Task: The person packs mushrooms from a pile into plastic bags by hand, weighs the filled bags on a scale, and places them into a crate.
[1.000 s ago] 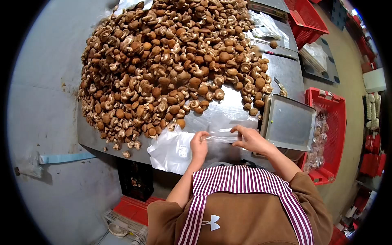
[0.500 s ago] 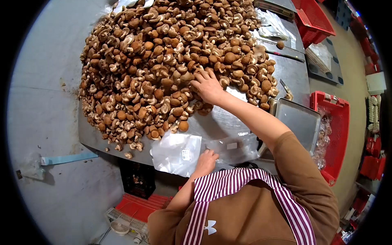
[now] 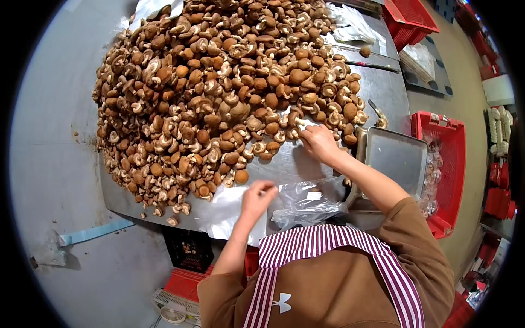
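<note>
A big heap of brown mushrooms (image 3: 180, 109) covers much of the metal table (image 3: 284, 167). My right hand (image 3: 321, 144) is at the heap's near right edge, fingers bent and drawn together beside a pale patch and some mushrooms; what lies between the fingertips is hidden. My left hand (image 3: 257, 201) hovers over white plastic bags (image 3: 227, 210), its fingers curled and smeared by motion. To its right lies a clear plastic bag (image 3: 309, 205) with a small white label, crumpled at the table's near edge.
A metal tray (image 3: 395, 158) stands right of my right arm, beside a red crate (image 3: 451, 169) with clear packs. Beyond are a knife (image 3: 377, 109), a dark rod (image 3: 372, 66), more plastic bags (image 3: 355, 26) and another red crate (image 3: 407, 22). A black crate (image 3: 187, 249) sits below the table.
My right hand has moved right and nearer to me, off the heap's middle to its edge. My left hand has lifted and moved left and forward. The clear bag has crumpled up.
</note>
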`<state>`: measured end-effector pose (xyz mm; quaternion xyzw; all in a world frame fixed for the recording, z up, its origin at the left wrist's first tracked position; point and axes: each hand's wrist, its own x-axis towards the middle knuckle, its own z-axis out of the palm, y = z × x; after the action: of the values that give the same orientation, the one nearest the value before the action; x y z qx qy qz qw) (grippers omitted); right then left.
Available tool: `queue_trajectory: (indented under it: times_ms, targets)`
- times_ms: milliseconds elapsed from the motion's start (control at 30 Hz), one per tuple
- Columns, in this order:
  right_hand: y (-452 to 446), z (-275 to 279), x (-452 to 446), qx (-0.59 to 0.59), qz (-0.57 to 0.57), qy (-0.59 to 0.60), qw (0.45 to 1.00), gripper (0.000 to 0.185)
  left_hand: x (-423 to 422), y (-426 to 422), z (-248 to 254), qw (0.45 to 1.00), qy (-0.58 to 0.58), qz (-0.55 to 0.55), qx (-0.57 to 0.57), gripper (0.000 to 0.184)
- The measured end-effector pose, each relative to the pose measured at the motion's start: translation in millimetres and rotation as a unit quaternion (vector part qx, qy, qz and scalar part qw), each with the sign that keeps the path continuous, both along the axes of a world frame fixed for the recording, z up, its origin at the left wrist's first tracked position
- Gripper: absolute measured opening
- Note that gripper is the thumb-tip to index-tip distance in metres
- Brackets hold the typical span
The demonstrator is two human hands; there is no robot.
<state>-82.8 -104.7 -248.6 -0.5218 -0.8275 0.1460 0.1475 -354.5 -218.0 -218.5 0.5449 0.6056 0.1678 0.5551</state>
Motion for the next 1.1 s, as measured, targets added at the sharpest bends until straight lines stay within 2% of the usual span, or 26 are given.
queue_trajectory:
  times_ms: [100, 133, 167, 233, 267, 333, 367, 433, 533, 600, 700, 767, 867, 900, 967, 1000, 1033, 1067, 1100]
  targets:
    - [16.3, 11.1, -30.0, 0.056, 0.027, 0.068, 0.996, 0.014, -2.9, 53.1, -2.3, 0.967, 0.142, 0.042, 0.207, 0.021]
    - [24.4, 20.1, -47.9, 0.097, 0.038, 0.114, 0.988, 0.019, -5.2, 71.9, -11.1, 0.937, 0.206, 0.036, 0.28, 0.024]
    - [33.7, 18.2, -64.2, 0.085, 0.047, 0.089, 0.991, 0.025, -6.8, 89.7, -20.1, 0.896, 0.268, 0.031, 0.352, 0.027]
    - [56.4, 15.6, -96.8, 0.151, 0.07, 0.083, 0.983, 0.026, -6.0, 119.9, -25.2, 0.858, 0.327, 0.012, 0.395, 0.04]
    - [64.0, 4.0, -109.0, 0.151, 0.075, 0.039, 0.985, 0.025, -3.9, 130.0, -30.6, 0.857, 0.357, 0.008, 0.372, 0.052]
    - [69.2, -18.7, -122.3, 0.145, 0.075, -0.041, 0.986, 0.026, -2.1, 139.7, -40.2, 0.843, 0.41, -0.032, 0.348, 0.057]
    - [68.4, -23.9, -123.0, 0.144, 0.074, -0.04, 0.986, 0.026, -1.3, 141.2, -42.0, 0.841, 0.427, -0.057, 0.328, 0.058]
    - [62.1, -35.0, -117.2, 0.154, 0.072, -0.006, 0.985, 0.028, -2.8, 140.4, -45.8, 0.837, 0.419, -0.053, 0.349, 0.054]
    - [44.3, -17.5, -91.7, 0.125, 0.079, -0.011, 0.989, 0.03, -0.8, 125.2, -39.9, 0.85, 0.329, -0.092, 0.401, 0.041]
    - [30.6, -15.1, -75.4, 0.099, 0.096, 0.009, 0.99, 0.037, 6.5, 103.4, -43.7, 0.857, 0.285, -0.133, 0.409, 0.041]
    - [3.7, -18.2, -51.3, 0.037, 0.1, 0.036, 0.994, 0.032, 21.8, 69.7, -48.2, 0.864, 0.225, -0.174, 0.417, 0.04]
    - [-15.1, -16.1, -38.0, 0.009, 0.067, 0.071, 0.995, 0.037, 26.8, 52.3, -56.4, 0.895, 0.178, -0.146, 0.381, 0.042]
    - [-33.8, 6.8, -20.1, -0.075, -0.074, 0.192, 0.976, 0.049, 30.0, 38.6, -49.6, 0.914, 0.151, -0.078, 0.37, 0.043]
    - [-40.2, 5.5, -14.6, -0.087, -0.124, 0.263, 0.953, 0.049, 29.0, 36.1, -46.0, 0.921, 0.139, -0.057, 0.358, 0.044]
    - [-46.5, 11.4, -1.2, -0.187, -0.22, 0.36, 0.887, 0.049, 24.6, 32.0, -39.1, 0.925, 0.141, -0.038, 0.351, 0.043]
    - [-47.9, 15.6, 8.3, -0.277, -0.262, 0.426, 0.82, 0.048, 20.4, 32.3, -33.8, 0.924, 0.146, -0.044, 0.351, 0.045]
    - [-51.7, 14.1, 15.5, -0.273, -0.257, 0.524, 0.765, 0.046, 14.3, 33.8, -30.0, 0.923, 0.151, -0.05, 0.351, 0.046]
    - [-55.0, 17.4, 24.1, -0.316, -0.256, 0.584, 0.703, 0.045, 6.0, 36.0, -35.2, 0.914, 0.178, -0.041, 0.363, 0.045]
    - [-57.9, 25.0, 30.7, -0.354, -0.253, 0.639, 0.634, 0.045, -0.4, 38.6, -30.0, 0.928, 0.178, -0.003, 0.329, 0.044]
